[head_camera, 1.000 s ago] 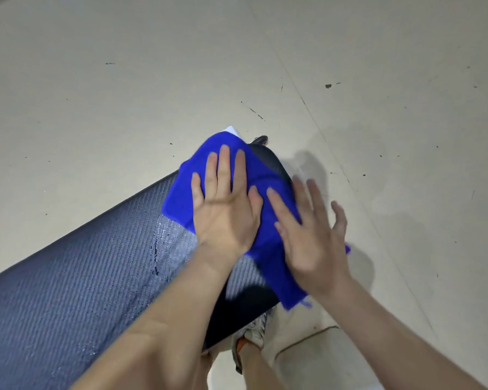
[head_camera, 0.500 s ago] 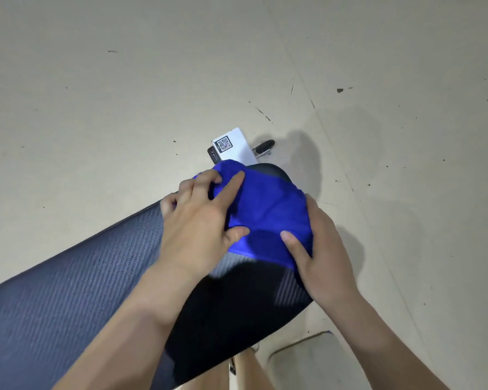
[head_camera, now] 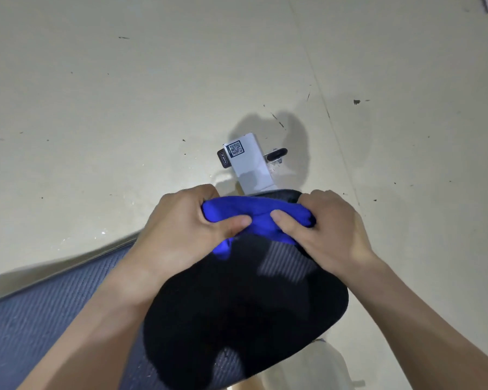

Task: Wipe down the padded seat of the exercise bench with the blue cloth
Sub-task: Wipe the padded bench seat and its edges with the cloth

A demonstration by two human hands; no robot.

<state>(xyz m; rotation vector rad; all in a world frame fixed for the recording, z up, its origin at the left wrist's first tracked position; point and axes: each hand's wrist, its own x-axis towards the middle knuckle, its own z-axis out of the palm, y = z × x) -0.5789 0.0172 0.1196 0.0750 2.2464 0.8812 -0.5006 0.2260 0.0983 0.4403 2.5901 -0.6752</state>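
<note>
The blue cloth is bunched into a thick roll, held a little above the far end of the dark padded bench seat. My left hand grips the cloth's left end, thumb on top. Gripping the right end is my right hand, its thumb pressed next to the left one. A corner of the cloth hangs down under my left hand. My shadow darkens much of the seat's near end.
A white frame post with a QR sticker and a black knob juts out beyond the seat's end. Pale scuffed floor surrounds the bench. A white base part shows below the seat at lower right.
Both hands went from lying flat on the spread cloth to gathering it and clenching it into a roll lifted off the seat. The view shifted nearer to the bench end.
</note>
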